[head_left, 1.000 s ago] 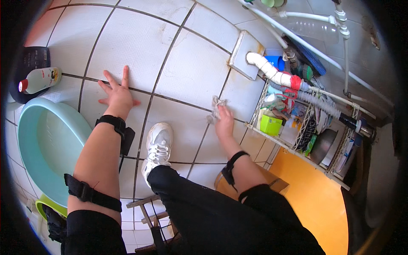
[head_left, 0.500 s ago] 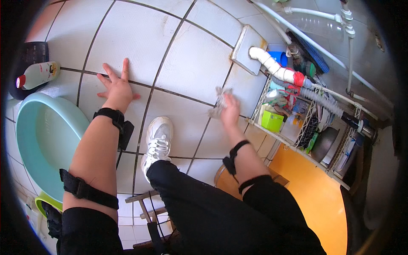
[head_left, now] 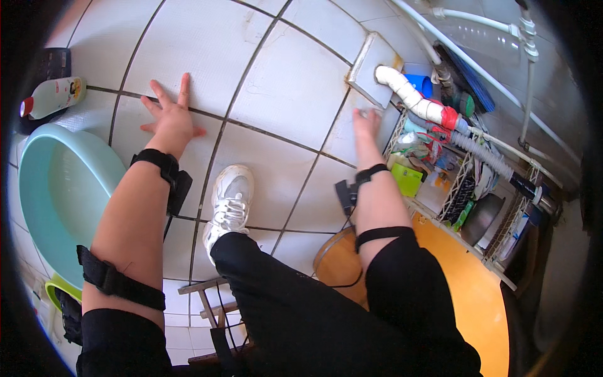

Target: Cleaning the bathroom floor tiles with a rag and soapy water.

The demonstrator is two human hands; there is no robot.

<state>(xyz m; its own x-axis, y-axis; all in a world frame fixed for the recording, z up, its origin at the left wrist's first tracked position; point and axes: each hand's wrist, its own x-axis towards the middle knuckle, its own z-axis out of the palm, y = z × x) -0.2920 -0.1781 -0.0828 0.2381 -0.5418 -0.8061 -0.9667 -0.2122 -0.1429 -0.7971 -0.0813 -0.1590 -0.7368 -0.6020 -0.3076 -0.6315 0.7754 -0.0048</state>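
My left hand (head_left: 171, 120) lies flat on the white floor tiles with its fingers spread, holding nothing. Near the raised block at the wall, my right hand (head_left: 366, 124) is down on the floor, its fingers curled and slightly blurred. It holds a grey cloth (head_left: 377, 115), of which only a little shows by the fingertips. Between my arms, my white sneaker (head_left: 230, 195) stands on the tiles.
A pale blue basin (head_left: 44, 195) and a white bottle with a red cap (head_left: 58, 97) stand left. On the right are a crowded wire rack (head_left: 433, 217), a wrapped white pipe (head_left: 408, 94) and an orange panel (head_left: 458, 264). A wooden bucket (head_left: 333, 261) sits by my right arm.
My right hand has swept right and away from me with the grey cloth, toward the block at the wall. My left hand stays planted; the view has shifted slightly.
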